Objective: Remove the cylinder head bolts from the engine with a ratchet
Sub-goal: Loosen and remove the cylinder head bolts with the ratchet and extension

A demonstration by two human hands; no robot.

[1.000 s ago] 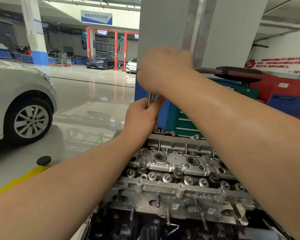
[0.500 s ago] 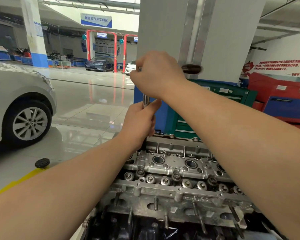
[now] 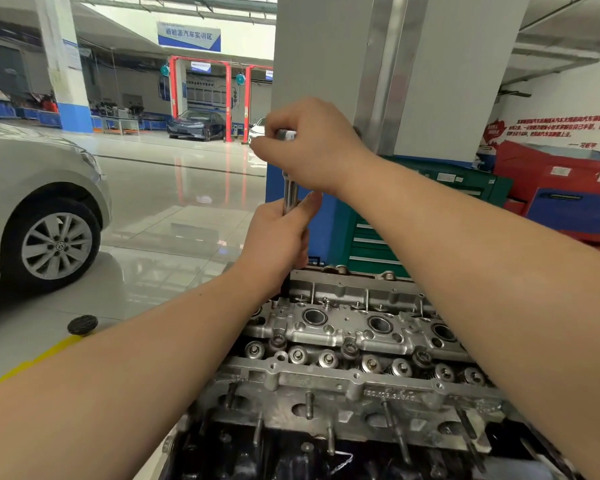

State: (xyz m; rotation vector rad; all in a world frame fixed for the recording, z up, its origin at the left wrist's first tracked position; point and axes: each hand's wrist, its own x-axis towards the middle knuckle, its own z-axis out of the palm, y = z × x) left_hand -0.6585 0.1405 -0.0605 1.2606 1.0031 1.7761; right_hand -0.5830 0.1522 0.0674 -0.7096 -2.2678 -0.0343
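At the far left corner of the cylinder head point(image 3: 343, 327), a chrome extension bar point(image 3: 290, 195) stands upright, its lower end dropping into a bolt well behind the left hand point(image 3: 278, 244), so the bolt being worked is hidden. The left hand's fingers wrap the bar at mid-length; the right hand point(image 3: 309, 147) curls over the ratchet point(image 3: 286, 135) at the top, only a short bright section showing. Judged from appearance, the tool is rigid steel, fairly heavy and smooth enough to slip, so steady the shaft low and apply torque at the ratchet. Several cylinder head bolts point(image 3: 278, 341) with splined heads sit seated along the row between the valve springs; they are probably tight and long. The head is bare cast aluminium.
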